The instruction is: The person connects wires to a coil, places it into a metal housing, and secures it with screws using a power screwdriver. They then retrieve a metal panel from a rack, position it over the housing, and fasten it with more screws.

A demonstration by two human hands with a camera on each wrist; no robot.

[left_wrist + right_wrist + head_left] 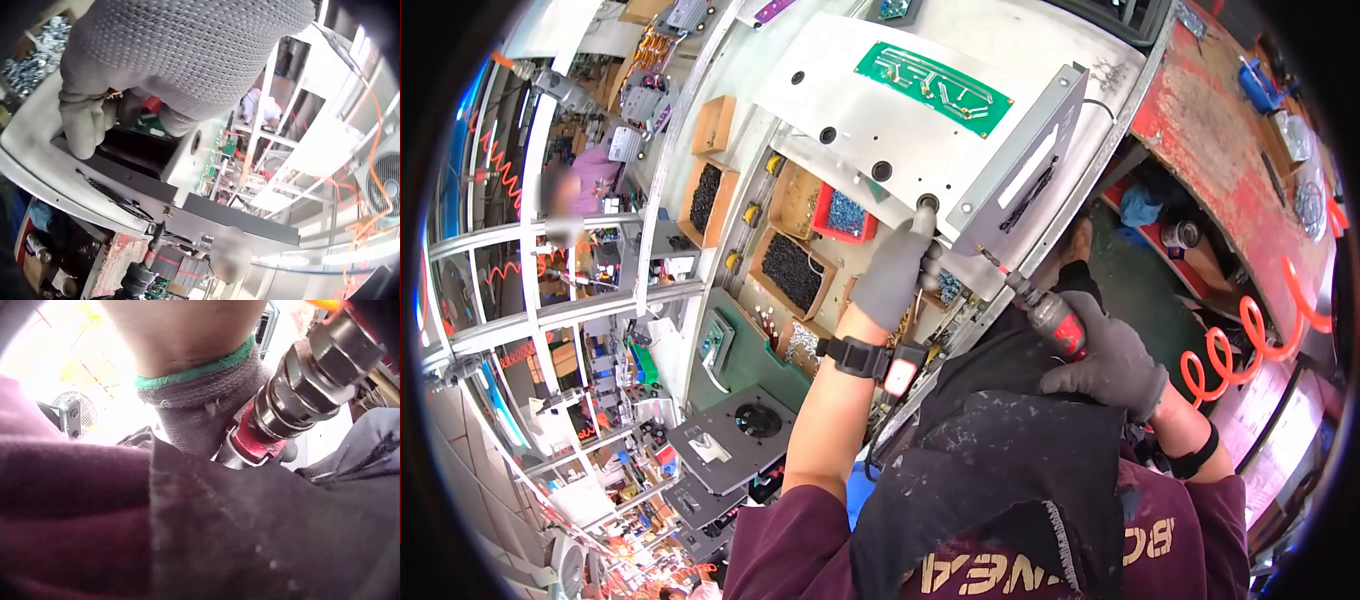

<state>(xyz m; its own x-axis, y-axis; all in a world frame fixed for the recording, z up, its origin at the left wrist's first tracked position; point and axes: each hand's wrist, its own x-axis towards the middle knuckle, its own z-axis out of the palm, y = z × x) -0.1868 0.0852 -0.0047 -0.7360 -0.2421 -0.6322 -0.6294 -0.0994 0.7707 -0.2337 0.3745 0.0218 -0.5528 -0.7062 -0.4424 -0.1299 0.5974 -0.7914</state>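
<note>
A pale metal housing (840, 110) with several round holes and a dark grey side plate (1025, 150) lies on the bench. My gloved left hand (900, 265) grips its near edge, one finger on top beside a hole, other fingers curled below. In the left wrist view, a small brass-coloured piece (114, 95) shows between the fingers of the left hand (181, 56). My gloved right hand (1115, 355) holds a red and black air screwdriver (1055, 320), its bit pointing at the side plate's lower edge. Metal hose fittings (300, 387) show on the tool in the right wrist view.
A green circuit board (935, 88) lies on the housing. Left of it stand a red tray (845, 225) of bluish screws and a box (790, 270) of black ones. At right are a worn red bench (1210, 130) and a coiled orange hose (1240, 340).
</note>
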